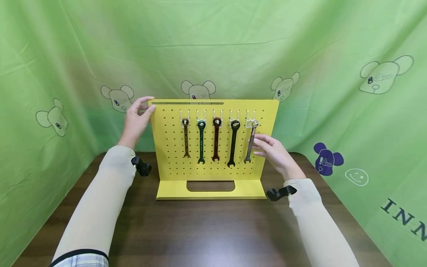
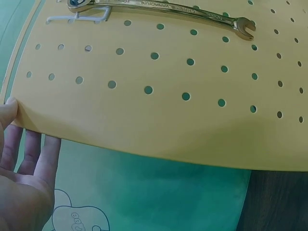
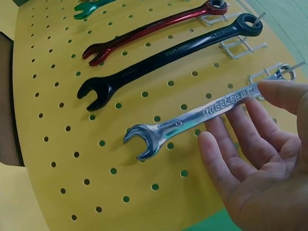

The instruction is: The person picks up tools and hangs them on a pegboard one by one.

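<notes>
A yellow pegboard (image 1: 210, 176) stands upright on the table with several combination wrenches hung in a row. At its upper left corner my left hand (image 1: 135, 120) grips the edge, thumb in front and fingers behind. My right hand (image 1: 274, 152) pinches the silver wrench (image 3: 185, 119) at the row's right end, thumb on its upper shank and fingers behind. This wrench's ring end is still around its hook, and the shank tilts slightly. To its left hang a black wrench (image 1: 232, 144), a red wrench (image 1: 216, 141), a green wrench (image 1: 201, 142) and a gold-toned wrench (image 1: 186, 139).
White wire hooks (image 3: 236, 45) project from the board. Its yellow base (image 1: 173, 194) has a cut-out and rests on a dark brown table (image 1: 207, 230). A green curtain (image 1: 213, 44) with printed bear heads surrounds the table at the back and sides.
</notes>
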`<state>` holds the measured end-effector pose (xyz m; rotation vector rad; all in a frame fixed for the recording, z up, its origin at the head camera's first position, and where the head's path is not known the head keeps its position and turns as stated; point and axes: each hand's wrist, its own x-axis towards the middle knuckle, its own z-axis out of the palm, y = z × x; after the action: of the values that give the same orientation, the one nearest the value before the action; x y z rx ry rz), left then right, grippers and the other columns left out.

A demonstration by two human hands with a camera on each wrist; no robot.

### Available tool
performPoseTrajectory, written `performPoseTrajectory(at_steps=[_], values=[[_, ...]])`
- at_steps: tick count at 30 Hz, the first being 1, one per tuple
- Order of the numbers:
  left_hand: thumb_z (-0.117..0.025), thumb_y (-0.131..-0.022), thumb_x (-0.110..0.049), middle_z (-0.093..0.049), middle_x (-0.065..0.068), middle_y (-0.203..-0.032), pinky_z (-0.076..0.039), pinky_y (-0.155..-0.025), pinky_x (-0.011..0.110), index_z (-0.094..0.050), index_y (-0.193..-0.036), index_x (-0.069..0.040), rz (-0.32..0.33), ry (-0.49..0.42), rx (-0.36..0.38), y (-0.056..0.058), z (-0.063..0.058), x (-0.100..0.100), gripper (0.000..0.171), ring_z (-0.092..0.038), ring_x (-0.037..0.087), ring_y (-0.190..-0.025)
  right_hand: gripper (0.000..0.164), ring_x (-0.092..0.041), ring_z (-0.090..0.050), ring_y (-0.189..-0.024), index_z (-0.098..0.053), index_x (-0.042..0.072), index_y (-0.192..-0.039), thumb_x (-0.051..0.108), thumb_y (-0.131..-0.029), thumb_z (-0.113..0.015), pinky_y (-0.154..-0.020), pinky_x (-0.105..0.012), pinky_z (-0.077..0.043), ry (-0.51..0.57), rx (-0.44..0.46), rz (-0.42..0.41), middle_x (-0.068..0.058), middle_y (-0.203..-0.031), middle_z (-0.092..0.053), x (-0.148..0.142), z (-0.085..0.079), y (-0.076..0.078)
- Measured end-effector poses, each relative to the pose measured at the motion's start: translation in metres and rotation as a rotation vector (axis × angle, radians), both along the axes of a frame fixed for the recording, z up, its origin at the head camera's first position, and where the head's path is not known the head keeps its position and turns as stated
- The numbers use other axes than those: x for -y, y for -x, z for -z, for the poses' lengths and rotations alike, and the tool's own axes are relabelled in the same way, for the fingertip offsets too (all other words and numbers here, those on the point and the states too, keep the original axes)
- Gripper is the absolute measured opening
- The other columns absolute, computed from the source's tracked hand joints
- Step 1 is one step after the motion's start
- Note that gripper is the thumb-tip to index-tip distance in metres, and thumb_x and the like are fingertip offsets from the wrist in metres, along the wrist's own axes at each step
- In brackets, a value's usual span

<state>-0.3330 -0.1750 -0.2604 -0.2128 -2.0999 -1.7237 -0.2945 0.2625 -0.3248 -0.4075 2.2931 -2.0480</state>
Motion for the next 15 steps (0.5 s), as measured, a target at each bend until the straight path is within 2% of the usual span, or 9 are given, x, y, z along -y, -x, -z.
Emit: performPoseTrajectory(at_steps=[4,8,12,15], values=[[-0.065,-0.099,-0.027,-0.060,0.005,-0.114,-0.057,-0.079,0.024,-0.061,-0.137,-0.020,0.002,0.003,-0.001,0.000,0.000,-0.001,0.038,-0.064,0.016,-0.096,0.056,-0.013,-0.061,-0.112,-0.036,-0.010,-0.146,0.025,-0.106,-0.054,-0.099,-0.031,-0.051,-0.035,-0.013,0.004,-0.014,-0.135,-0.057,-0.005,0.001,-0.004],[-0.065,-0.100,-0.026,-0.060,0.005,-0.112,-0.058,-0.077,0.023,-0.060,-0.137,-0.018,-0.001,0.010,-0.001,-0.001,-0.001,-0.001,0.039,-0.064,0.015,-0.093,0.057,-0.024,-0.057,-0.123,-0.036,-0.008,-0.147,0.028,-0.106,-0.052,-0.103,-0.036,-0.049,-0.104,-0.020,-0.007,-0.025,-0.145,-0.047,-0.010,0.002,-0.009],[-0.065,-0.099,-0.027,-0.060,0.005,-0.114,-0.058,-0.079,0.023,-0.060,-0.138,-0.019,0.000,0.008,0.003,-0.002,-0.002,-0.001,0.039,-0.064,0.015,-0.095,0.057,-0.032,-0.052,-0.130,-0.036,-0.006,-0.148,0.031,-0.107,-0.050,-0.105,-0.038,-0.047,-0.154,-0.029,-0.027,-0.026,-0.149,-0.043,-0.017,0.002,-0.013],[-0.065,-0.099,-0.029,-0.059,0.006,-0.116,-0.058,-0.082,0.026,-0.060,-0.138,-0.020,-0.004,0.007,0.008,-0.003,-0.003,0.000,0.040,-0.063,0.016,-0.099,0.057,-0.030,-0.053,-0.129,-0.036,-0.006,-0.149,0.031,-0.107,-0.049,-0.104,-0.036,-0.048,-0.173,-0.034,-0.037,-0.027,-0.149,-0.043,-0.022,0.002,-0.015]])
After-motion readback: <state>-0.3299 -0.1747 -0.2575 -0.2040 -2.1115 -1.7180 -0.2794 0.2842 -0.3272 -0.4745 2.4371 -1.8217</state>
